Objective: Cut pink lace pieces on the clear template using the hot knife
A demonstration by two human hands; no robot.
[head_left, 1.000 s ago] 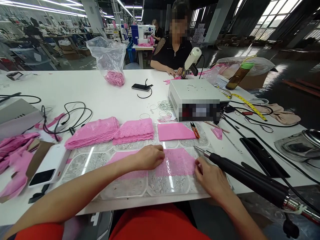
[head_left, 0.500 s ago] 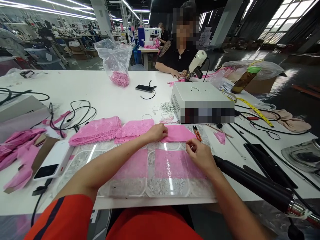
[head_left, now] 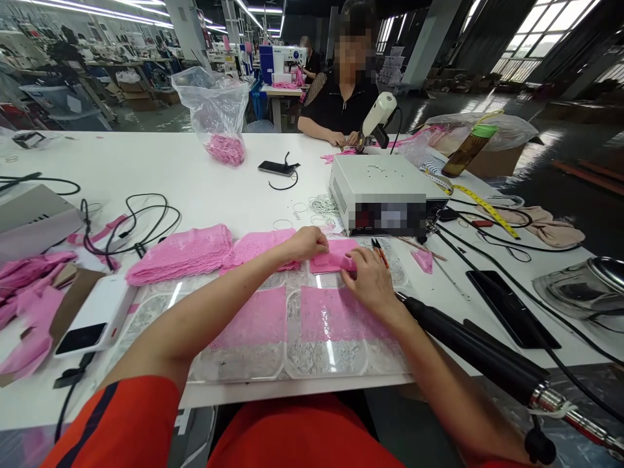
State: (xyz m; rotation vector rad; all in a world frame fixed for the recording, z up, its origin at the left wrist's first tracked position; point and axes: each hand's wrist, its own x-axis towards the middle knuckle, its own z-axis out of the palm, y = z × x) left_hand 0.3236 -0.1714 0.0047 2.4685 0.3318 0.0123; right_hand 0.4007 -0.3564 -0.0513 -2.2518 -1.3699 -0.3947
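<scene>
Plainly, the left hand [head_left: 308, 244] meets the far left part of a flat pink panel [head_left: 322, 264], its fingers curled close together; whether they grip cloth, I cannot tell. Rightward from those fingers runs the panel's long axis, roughly parallel to the worktop's near edge, and the right hand [head_left: 371, 278] covers its other end, so both hands are about equally near. The right thumb and forefinger stand a little apart at the cloth; they may be pinching it, but the hand blocks the view.

Across the worktop [head_left: 136, 169], from the left, come a white device [head_left: 100, 312], 2 pink fabric piles [head_left: 180, 255], then the panel, lying on the far part of a clear board [head_left: 324, 365] along the near edge. Right of it are snips [head_left: 381, 253] and a black-handled tool [head_left: 468, 344] slanting towards the near right corner. Beyond the far edge stand a blue-and-white sewing machine [head_left: 280, 65] and, farther right, 1 seated co-worker [head_left: 341, 107].
</scene>
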